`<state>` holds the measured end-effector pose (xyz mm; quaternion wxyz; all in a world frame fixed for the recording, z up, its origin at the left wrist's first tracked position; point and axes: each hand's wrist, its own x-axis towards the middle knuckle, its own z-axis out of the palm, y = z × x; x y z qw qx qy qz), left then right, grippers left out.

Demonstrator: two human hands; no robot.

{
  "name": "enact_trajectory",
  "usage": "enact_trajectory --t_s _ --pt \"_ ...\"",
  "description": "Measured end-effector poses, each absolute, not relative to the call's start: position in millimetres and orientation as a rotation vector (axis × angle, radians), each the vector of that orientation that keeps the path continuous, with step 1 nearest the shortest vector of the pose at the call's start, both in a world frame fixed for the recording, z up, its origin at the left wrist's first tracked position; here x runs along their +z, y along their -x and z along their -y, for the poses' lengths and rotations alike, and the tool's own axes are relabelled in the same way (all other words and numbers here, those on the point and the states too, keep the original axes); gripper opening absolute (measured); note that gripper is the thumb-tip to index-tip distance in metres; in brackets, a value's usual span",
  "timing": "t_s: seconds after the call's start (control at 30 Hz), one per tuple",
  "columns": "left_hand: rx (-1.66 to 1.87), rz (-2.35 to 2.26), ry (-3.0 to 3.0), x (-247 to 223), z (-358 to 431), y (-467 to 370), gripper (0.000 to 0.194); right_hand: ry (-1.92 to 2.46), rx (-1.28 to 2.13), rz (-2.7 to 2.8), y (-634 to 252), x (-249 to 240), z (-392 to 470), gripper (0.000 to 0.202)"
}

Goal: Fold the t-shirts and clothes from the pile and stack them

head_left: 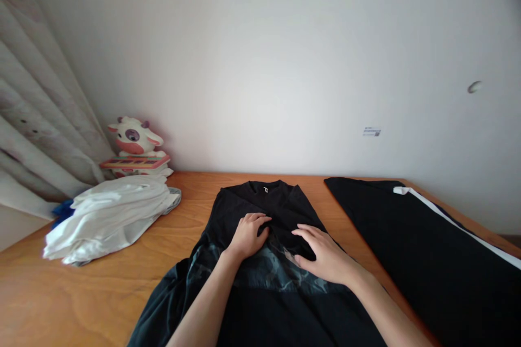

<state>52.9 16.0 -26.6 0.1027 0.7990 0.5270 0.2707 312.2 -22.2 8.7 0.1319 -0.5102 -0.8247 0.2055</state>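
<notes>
A black shirt (280, 200) with a grey patterned band across its middle lies spread on the wooden table, its neckline and small label toward the wall. My left hand (249, 234) rests on the cloth left of centre, fingers stretched out and touching it. To the right, my right hand (319, 252) is over the patterned band with its fingers apart and slightly curled; nothing shows between them. The lower part of the shirt runs under both forearms and out of view.
Black trousers (391, 238) with a white side stripe lie on the right of the table (187, 211). At left are a heap of white clothes (118, 217), a bit of blue cloth (63, 211), a cow toy with a keyboard (136, 146) and a curtain (36, 92). A wall (264, 65) stands behind.
</notes>
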Motion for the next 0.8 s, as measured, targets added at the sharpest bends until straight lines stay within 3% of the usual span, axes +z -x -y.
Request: enact_trajectory --t_s 0.13,0.23,0.5,0.67,0.8 --pt "0.821 -1.587 -2.353 -28.8 -18.6 -52.8 0.040 1.426 0.649 2.384 -324.1 0.7 20.2 0.062" --pt "0.837 -1.638 -2.354 -30.7 -20.4 -52.7 0.029 1.372 0.615 2.341 -327.7 -9.2 20.4 0.061" --pt "1.191 -1.535 -2.103 -28.4 -18.2 -53.9 0.031 1.408 0.188 2.045 -328.8 -53.5 16.7 0.047" --pt "1.133 -1.548 -1.960 -22.9 -14.5 -56.6 0.018 1.448 0.200 2.085 -334.1 -50.4 15.5 0.039" --pt "1.032 -1.626 -2.143 -29.0 -16.1 -60.3 0.019 1.483 0.265 2.082 -340.6 -38.9 -9.6 0.029"
